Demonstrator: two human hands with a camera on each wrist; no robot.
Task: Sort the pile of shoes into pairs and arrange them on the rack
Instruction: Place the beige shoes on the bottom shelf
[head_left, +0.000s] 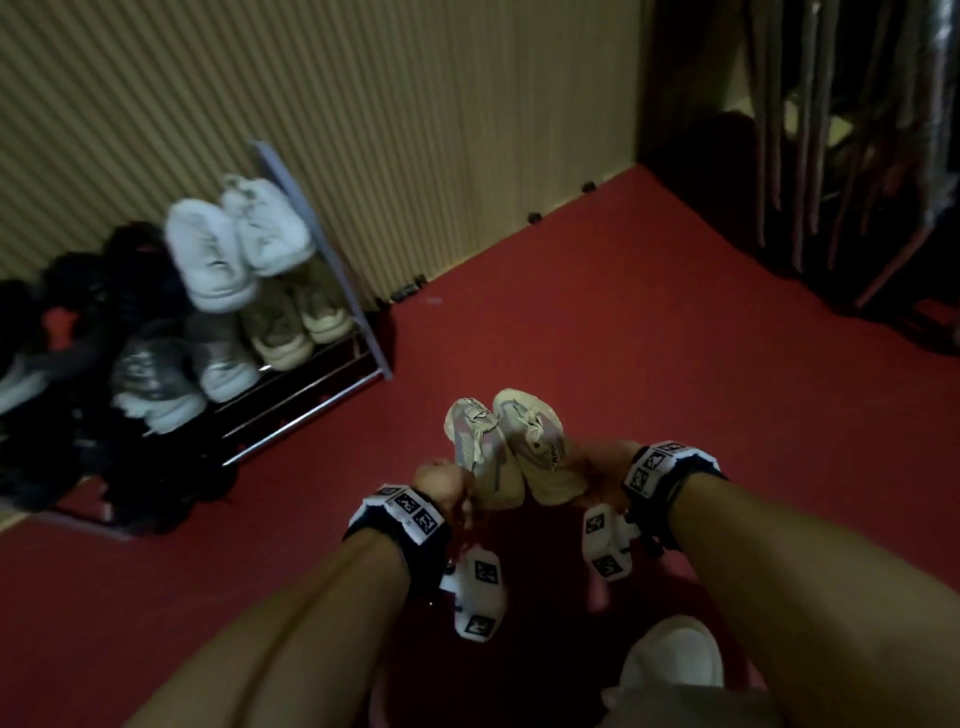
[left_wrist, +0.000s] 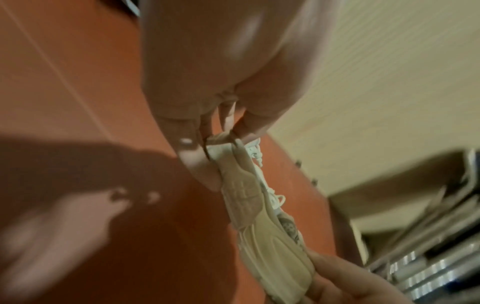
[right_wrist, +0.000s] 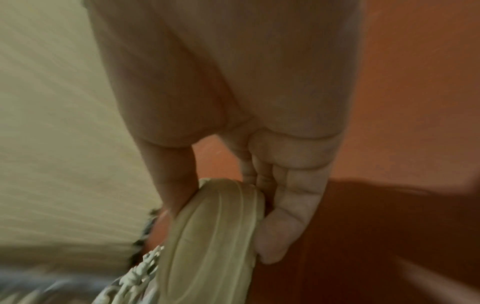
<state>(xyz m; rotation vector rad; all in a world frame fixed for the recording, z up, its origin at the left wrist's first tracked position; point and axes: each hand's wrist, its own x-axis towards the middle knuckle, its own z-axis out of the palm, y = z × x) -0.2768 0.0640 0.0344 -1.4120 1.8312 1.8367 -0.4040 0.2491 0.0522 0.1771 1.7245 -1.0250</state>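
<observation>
**One more cream pair in hand, rack already well stocked**

We hold a matched pair of cream sneakers out over the red floor (head_left: 649, 322), one in each hand, toes pointing away from us and the two shoes touching side by side. Our left hand (head_left: 441, 480) pinches the left cream sneaker (head_left: 480, 441) at its heel end, fingers curled on the collar as the left wrist view shows. Our right hand (head_left: 597, 467) clamps the heel of the right cream sneaker (head_left: 540, 452), thumb on one side of the ribbed sole and fingers on the other, as the right wrist view shows.

Further out to our left stands the shoe rack (head_left: 322, 239) against the ribbed wall. On its upper level sits a pair of white sneakers (head_left: 236, 239) beside dark shoes we cannot make out; below sit a beige pair (head_left: 296, 322) and a grey-and-white pair (head_left: 182, 379). The lower bars nearest us look unfilled.

We judge the sorting well advanced: several pairs are placed and this pair is matched but not yet set down. One pale shoe (head_left: 675, 660) lies on the floor below our right forearm, so some remains. Whether more shoes wait out of view we cannot tell.
</observation>
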